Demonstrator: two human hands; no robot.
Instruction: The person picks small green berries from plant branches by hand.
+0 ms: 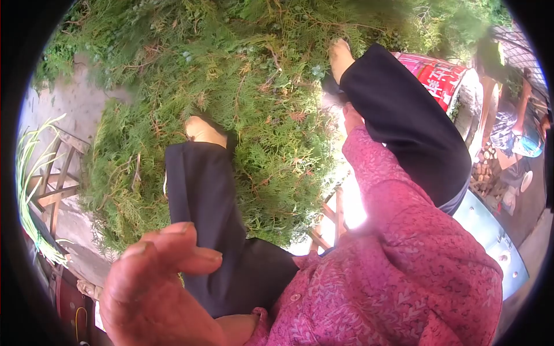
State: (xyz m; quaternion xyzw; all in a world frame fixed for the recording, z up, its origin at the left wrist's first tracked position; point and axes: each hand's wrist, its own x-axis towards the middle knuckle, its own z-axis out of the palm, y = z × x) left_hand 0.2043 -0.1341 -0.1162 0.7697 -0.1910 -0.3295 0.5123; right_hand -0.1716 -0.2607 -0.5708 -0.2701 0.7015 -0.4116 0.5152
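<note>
My left hand is raised close to the camera at the lower left, in front of my dark trouser leg. Its fingers curve loosely, with the thumb apart from them, and nothing shows between them. My right hand reaches down beside my other knee, at the edge of a large heap of green conifer branches. The leg and bright glare hide most of its fingers, so what they touch cannot be made out. Both my feet rest against the branches.
A red and white printed sack lies beyond my right leg. At the left, long green stalks hang over a wooden frame. Chopped firewood and a pale blue metal surface are at the right.
</note>
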